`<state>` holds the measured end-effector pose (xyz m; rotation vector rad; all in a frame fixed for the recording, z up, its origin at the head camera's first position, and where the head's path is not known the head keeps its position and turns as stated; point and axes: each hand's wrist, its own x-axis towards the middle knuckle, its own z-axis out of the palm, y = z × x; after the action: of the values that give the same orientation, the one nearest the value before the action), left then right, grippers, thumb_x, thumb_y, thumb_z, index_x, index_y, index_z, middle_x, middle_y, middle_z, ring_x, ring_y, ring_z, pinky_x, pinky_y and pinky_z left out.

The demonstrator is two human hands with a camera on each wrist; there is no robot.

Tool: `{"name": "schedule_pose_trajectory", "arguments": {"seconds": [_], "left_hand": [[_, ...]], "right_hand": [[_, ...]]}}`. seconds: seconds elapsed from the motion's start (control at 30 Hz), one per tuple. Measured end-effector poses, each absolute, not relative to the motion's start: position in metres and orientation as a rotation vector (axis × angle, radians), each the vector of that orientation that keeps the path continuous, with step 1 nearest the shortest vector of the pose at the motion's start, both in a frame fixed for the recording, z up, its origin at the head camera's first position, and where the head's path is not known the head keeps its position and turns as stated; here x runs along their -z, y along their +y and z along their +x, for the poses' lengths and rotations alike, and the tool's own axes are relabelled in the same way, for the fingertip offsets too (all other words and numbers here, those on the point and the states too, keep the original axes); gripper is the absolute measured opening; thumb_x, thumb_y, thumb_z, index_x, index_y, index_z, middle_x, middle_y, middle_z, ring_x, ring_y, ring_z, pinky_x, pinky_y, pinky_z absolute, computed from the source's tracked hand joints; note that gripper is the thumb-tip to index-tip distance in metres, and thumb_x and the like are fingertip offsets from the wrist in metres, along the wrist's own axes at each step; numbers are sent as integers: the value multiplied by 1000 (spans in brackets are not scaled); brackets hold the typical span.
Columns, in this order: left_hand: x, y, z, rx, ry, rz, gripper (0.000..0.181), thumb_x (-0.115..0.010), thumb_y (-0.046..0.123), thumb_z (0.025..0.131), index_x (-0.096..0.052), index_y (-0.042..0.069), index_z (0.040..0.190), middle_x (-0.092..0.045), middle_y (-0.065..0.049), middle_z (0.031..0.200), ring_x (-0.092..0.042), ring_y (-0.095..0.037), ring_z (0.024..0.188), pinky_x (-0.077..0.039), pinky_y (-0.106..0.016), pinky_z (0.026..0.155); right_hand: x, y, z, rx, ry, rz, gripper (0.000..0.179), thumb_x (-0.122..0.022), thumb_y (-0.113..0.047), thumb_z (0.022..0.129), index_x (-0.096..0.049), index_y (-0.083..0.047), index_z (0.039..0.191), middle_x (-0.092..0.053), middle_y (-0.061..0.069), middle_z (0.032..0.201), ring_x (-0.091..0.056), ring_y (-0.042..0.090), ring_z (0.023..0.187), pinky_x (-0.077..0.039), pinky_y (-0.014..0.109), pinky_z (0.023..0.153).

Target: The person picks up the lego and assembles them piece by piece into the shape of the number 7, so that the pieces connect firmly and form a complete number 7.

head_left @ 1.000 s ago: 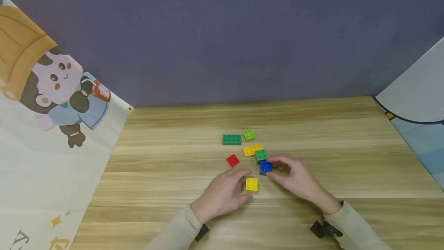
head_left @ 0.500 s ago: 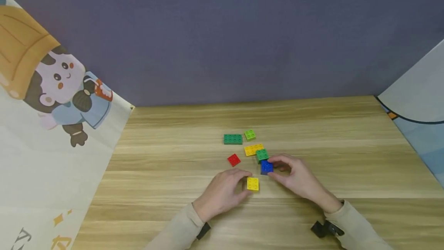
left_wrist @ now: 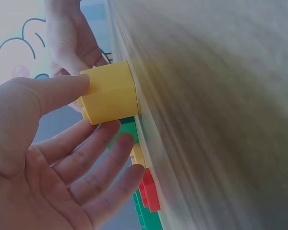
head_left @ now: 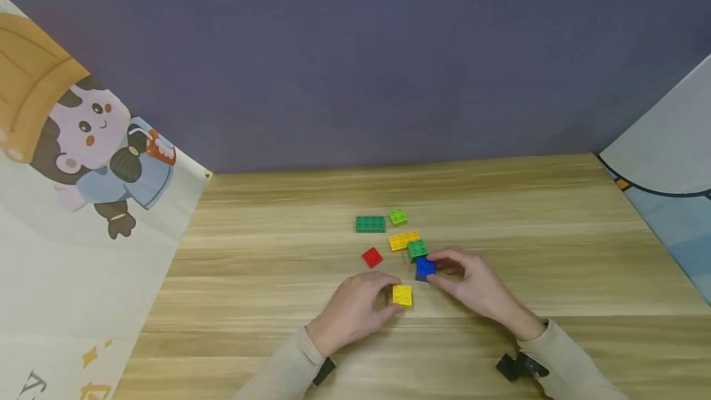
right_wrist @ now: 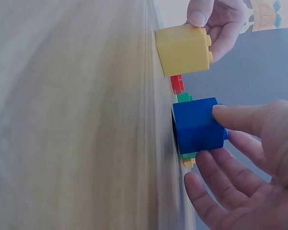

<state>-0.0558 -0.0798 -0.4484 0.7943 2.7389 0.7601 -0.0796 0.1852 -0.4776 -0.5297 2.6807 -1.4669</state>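
Note:
My left hand [head_left: 355, 306] pinches a yellow square toy building brick [head_left: 402, 295] between thumb and fingers, low at the tabletop. In the left wrist view the thumb presses one side of that yellow brick [left_wrist: 111, 93] and fingertips meet the other. To the right, my right hand [head_left: 478, 283] pinches a blue building brick [head_left: 425, 269] by its sides. The right wrist view shows the blue brick [right_wrist: 199, 125] close against the table, slightly tilted. Just behind it stands a green square brick [head_left: 417, 250], which overlaps the end of a longer yellow brick [head_left: 402, 241].
A small red brick [head_left: 372, 257] lies behind my left hand. Farther back are a long dark green brick [head_left: 370, 224] and a lime green brick [head_left: 397, 217]. The wooden table [head_left: 266, 252] ends at a dark panel [head_left: 389, 79] behind.
My left thumb and fingers have closed in on the yellow square brick and now pinch it. The right hand stays on the blue brick; the view shifts slightly.

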Motion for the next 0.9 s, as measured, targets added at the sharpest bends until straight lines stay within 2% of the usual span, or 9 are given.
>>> {"name": "schedule_pose_trajectory", "arguments": {"seconds": [0.2,0.37,0.57,0.6,0.9], "left_hand": [[450,-80,-57,-759,2749,793,40,-80,34,98,-73,16,134,-77,1,130,-72,-15,120,-59,-35,102],[450,-80,-60,-752,2776,783,39,-81,34,96,-75,17,131,-79,1,126,-75,-14,111,-61,-32,93],[447,-75,-67,-751,2785,792,40,-80,37,97,-75,17,132,-78,1,129,-75,-16,112,-61,-34,95],[446,-74,-69,-751,2786,786,40,-79,37,98,-75,17,132,-78,1,130,-74,-17,116,-60,-36,98],[448,-71,-77,-779,2768,723,41,-81,40,96,-75,20,132,-78,3,129,-73,-15,115,-59,-37,97]], "right_hand": [[473,186,-79,1475,2684,-526,30,-86,-8,90,-77,-12,118,-78,9,121,-76,21,99,-65,32,86],[469,187,-78,1476,2715,-522,29,-86,-11,90,-78,-14,118,-78,7,121,-76,22,101,-65,37,89],[465,189,-79,1498,2727,-531,30,-86,-13,91,-78,-13,120,-79,7,120,-77,22,101,-65,41,89],[464,189,-80,1497,2738,-539,30,-86,-13,91,-78,-13,119,-79,6,120,-78,21,100,-65,41,89],[455,188,-81,1503,2792,-554,31,-87,-12,90,-77,-15,119,-79,2,121,-77,18,102,-65,42,90]]}}
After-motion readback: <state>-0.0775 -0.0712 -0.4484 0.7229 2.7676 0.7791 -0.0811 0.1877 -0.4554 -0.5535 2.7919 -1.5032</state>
